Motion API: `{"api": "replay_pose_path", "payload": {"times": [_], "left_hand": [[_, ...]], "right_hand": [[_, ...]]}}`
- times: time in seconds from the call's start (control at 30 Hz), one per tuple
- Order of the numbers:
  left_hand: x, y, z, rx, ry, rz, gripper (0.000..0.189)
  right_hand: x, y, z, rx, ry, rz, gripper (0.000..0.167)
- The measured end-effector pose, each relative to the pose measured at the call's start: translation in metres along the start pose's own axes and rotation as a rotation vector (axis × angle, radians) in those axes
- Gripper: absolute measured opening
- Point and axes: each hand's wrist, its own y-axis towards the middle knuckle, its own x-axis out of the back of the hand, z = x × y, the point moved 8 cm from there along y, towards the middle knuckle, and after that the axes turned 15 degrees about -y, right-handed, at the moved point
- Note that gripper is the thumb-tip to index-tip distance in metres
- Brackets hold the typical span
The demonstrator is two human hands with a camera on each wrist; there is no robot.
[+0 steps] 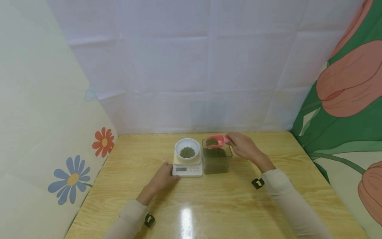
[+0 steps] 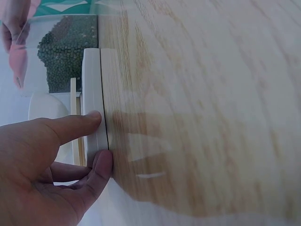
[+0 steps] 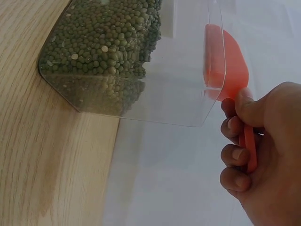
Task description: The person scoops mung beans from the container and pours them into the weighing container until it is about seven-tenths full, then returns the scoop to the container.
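My right hand (image 1: 243,146) grips the handle of a pink scoop (image 3: 230,66) with curled fingers. The scoop carries green mung beans (image 1: 212,142) and is held level at the rim of a clear plastic box (image 1: 215,167), which is partly filled with the same beans (image 3: 103,52). Just left of the box stands a white kitchen scale (image 1: 187,171), bearing a white bowl (image 1: 179,146) with a small heap of beans (image 1: 187,152). At the scale's front left corner, my left hand (image 2: 56,160) holds its edge between thumb and fingers. The display's reading is too small to make out.
The wooden table (image 1: 232,205) carries the scale and box near its back edge. Behind it hangs a white cloth (image 1: 167,73). Flower-patterned sheets stand at the left (image 1: 35,139) and right (image 1: 343,132).
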Motion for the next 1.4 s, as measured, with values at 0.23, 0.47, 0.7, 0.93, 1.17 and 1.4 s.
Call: {"api": "replay_pose_path", "payload": {"times": [0.23, 0.47, 0.7, 0.93, 1.17, 1.4], "left_hand": [[0.0, 0.0, 0.0, -0.002, 0.008, 0.0, 0.041], [0.0, 0.0, -0.001, -0.005, 0.005, -0.004, 0.042], [0.0, -0.001, -0.002, -0.004, 0.017, -0.006, 0.042], [-0.001, 0.0, 0.0, -0.002, 0.018, -0.004, 0.042], [-0.001, -0.001, 0.0, 0.002, 0.01, -0.007, 0.041], [-0.001, 0.0, 0.0, -0.003, 0.012, -0.012, 0.038]], "right_hand": [[0.003, 0.001, 0.002, 0.002, 0.015, 0.002, 0.02], [0.005, 0.006, 0.006, 0.008, 0.027, -0.008, 0.021], [0.006, 0.01, 0.013, 0.007, 0.051, 0.004, 0.024], [0.006, 0.014, 0.018, 0.018, 0.071, 0.008, 0.023], [0.004, 0.019, 0.021, 0.029, 0.073, 0.011, 0.023], [0.003, 0.021, 0.024, 0.029, 0.07, 0.015, 0.024]]}}
